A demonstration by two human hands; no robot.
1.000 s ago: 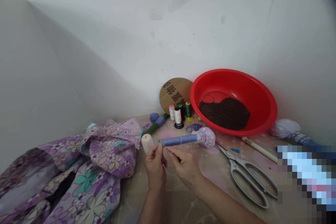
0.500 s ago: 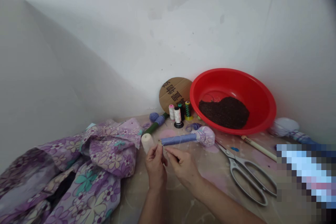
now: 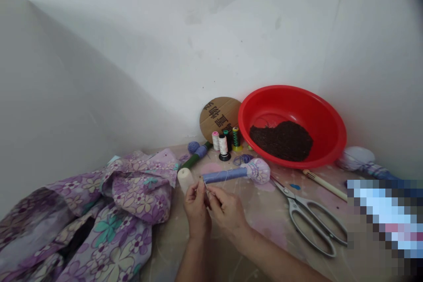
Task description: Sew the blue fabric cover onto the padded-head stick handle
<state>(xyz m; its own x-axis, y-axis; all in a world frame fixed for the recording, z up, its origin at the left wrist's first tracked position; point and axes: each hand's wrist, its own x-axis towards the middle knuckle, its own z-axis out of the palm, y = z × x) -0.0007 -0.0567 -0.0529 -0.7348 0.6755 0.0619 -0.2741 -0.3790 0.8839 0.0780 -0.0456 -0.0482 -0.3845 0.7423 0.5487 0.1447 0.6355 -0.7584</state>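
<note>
My left hand [image 3: 197, 211] is closed in a pinch, its fingertips raised in front of the white thread cone [image 3: 185, 179]. What it pinches is too small to tell. Close beside it, my right hand [image 3: 229, 212] pinches a fine thread [image 3: 207, 188], and the two hands' fingertips nearly meet. Just behind them lies a blue-wrapped stick [image 3: 224, 176] with a round head [image 3: 258, 171] covered in floral cloth and bound with purple thread. A pale thread crosses the stick.
Floral fabric [image 3: 132, 211] is heaped at left. Thread spools [image 3: 223, 145], a purple yarn ball [image 3: 193, 147] and a cardboard disc [image 3: 216, 116] stand behind. A red basin [image 3: 325, 128] holds dark grains. Scissors [image 3: 310, 216] and a pale stick [image 3: 327, 186] lie at right.
My right hand has moved slightly left and closer to the left fingertips, narrowing the gap between them. The objects on the table keep their places.
</note>
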